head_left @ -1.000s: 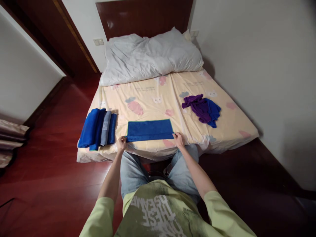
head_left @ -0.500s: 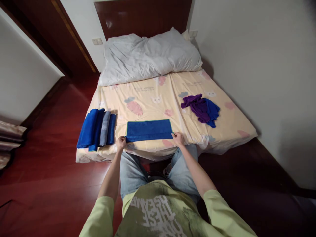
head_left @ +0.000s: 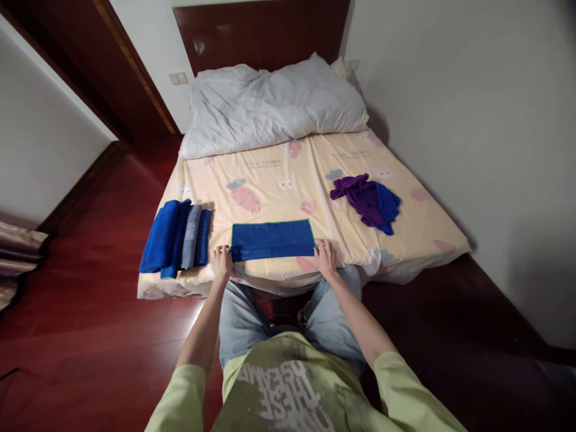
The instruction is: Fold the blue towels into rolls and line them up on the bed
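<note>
Door [head_left: 96,66] was cut off upper left, curtain [head_left: 18,261] far left; left hand's [head_left: 222,264] and right hand's [head_left: 324,259] grips on blue cloth [head_left: 272,235] were too small to tell.

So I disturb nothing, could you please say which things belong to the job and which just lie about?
Job: green-edged blue towel between left hand and right hand; probably folded cloths, crumpled purple cloth, crumpled blue cloth.
Lying about: white bedding.
</note>
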Available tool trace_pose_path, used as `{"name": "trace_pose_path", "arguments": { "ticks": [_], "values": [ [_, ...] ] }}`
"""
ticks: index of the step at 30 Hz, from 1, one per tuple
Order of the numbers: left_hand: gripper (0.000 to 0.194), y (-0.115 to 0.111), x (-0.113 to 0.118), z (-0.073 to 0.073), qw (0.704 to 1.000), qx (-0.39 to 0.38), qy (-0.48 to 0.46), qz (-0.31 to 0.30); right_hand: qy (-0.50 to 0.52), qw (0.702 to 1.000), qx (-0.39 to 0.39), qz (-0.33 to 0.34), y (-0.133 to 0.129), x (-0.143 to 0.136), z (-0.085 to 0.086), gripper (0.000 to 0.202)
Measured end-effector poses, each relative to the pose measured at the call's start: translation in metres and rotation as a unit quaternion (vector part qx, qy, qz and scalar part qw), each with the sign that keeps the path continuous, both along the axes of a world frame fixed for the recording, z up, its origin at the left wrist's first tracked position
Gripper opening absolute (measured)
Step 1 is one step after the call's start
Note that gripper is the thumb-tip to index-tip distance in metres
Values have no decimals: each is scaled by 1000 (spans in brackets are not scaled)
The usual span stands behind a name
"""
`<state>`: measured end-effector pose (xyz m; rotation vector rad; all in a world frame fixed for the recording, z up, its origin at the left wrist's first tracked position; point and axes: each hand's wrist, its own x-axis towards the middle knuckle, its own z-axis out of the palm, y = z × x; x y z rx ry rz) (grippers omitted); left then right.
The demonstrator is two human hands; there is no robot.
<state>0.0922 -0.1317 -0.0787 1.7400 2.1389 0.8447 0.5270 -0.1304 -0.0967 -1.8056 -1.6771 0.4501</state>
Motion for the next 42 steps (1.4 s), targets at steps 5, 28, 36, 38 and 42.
{"name": "trace_pose_path", "arguments": {
  "ticks": [5,28,36,38,42],
  "values": [
    [47,-16,-1,-4,971,17,75,-225,-73,976,48,199,-19,5,2,51],
    [44,-51,-13,-15,987,8,-70,-147,-33,981,-2,192,-40,22,9,52],
    [32,-54,-19,-4,988,-7,-103,-113,16,986,-12,167,-34,30,9,42],
    [32,-54,-16,-2,989,-22,-116,-91,57,987,-24,149,-31,32,4,38],
    [35,-51,-12,3,988,-30,-134,-76,125,984,-47,116,-25,34,-1,31]
  ]
}}
